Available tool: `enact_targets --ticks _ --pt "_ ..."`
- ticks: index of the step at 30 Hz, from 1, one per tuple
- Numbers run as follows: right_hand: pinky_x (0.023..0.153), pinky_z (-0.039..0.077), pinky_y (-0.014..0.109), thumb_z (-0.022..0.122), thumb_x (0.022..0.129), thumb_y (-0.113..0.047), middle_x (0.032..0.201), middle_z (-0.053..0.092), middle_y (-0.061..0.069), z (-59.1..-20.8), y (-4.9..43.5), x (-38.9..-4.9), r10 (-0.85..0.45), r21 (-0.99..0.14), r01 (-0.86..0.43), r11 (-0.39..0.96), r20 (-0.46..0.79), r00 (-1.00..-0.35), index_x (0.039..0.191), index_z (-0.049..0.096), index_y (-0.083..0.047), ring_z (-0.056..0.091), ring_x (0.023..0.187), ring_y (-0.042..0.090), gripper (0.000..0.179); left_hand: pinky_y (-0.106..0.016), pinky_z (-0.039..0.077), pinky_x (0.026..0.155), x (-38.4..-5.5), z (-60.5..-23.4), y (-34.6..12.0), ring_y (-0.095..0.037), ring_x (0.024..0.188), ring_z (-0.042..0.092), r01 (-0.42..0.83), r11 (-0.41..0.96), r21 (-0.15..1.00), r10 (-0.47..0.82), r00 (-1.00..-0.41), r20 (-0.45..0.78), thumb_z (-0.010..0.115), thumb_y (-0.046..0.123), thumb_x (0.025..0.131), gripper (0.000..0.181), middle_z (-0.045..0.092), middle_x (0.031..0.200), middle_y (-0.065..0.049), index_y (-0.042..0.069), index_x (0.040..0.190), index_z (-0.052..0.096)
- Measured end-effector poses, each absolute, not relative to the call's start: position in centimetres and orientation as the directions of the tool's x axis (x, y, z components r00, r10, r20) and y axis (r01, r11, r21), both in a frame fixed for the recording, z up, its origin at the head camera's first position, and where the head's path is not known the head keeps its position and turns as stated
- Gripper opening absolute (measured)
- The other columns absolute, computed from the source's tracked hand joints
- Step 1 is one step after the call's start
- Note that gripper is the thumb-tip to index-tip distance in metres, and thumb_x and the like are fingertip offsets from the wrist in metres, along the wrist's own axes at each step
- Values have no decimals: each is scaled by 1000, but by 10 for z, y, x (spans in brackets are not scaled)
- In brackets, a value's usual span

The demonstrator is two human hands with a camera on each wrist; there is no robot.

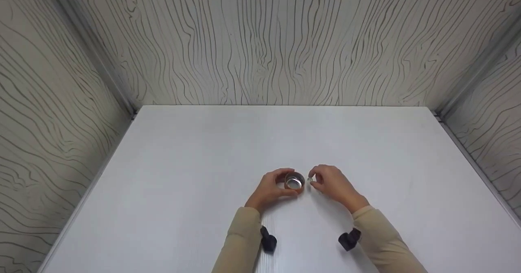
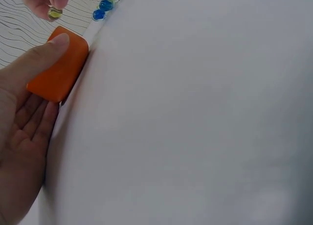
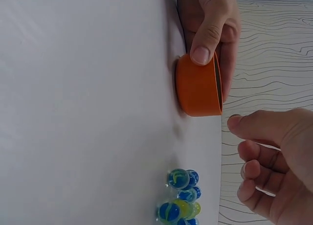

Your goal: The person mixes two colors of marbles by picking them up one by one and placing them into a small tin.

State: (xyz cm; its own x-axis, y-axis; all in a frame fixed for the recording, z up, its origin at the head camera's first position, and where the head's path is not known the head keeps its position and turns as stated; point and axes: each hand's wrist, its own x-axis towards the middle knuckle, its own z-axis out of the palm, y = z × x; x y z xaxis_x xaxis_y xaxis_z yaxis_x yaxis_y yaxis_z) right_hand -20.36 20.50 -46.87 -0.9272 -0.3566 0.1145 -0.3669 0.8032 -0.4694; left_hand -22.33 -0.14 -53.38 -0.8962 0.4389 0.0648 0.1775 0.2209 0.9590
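My left hand (image 1: 268, 188) grips a small round cup (image 3: 198, 90) from its left side, thumb in front and fingers behind. The cup is orange outside and shiny silver inside, and stands upright on the white table. To its right, my right hand (image 1: 336, 185) pinches a clear glass marble (image 2: 55, 12) with a yellow swirl between thumb and fingertips, close to the rim but apart from it. In the right wrist view that marble is hidden behind the thumb. Several blue, green and yellow glass marbles (image 3: 179, 178) lie clustered on the table by the right hand.
The white table (image 1: 183, 163) runs back to a wood-grain patterned wall (image 1: 260, 41), with similar walls at left and right. Both forearms wear beige sleeves (image 1: 240, 240), each with a black wrist device (image 1: 268, 241). The head view does not show the marble cluster.
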Motion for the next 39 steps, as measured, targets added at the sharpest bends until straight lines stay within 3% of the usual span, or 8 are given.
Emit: enact_targets --ticks 39 --pt "57 33 19 71 80 -3 66 55 4 -478 189 -204 -376 -453 -404 795 154 -914 89 70 -3 41 64 6 10 -28 47 106 -222 -534 -2 -22 119 63 157 246 957 429 -902 38 83 10 72 65 66 128 -9 7 131 57"
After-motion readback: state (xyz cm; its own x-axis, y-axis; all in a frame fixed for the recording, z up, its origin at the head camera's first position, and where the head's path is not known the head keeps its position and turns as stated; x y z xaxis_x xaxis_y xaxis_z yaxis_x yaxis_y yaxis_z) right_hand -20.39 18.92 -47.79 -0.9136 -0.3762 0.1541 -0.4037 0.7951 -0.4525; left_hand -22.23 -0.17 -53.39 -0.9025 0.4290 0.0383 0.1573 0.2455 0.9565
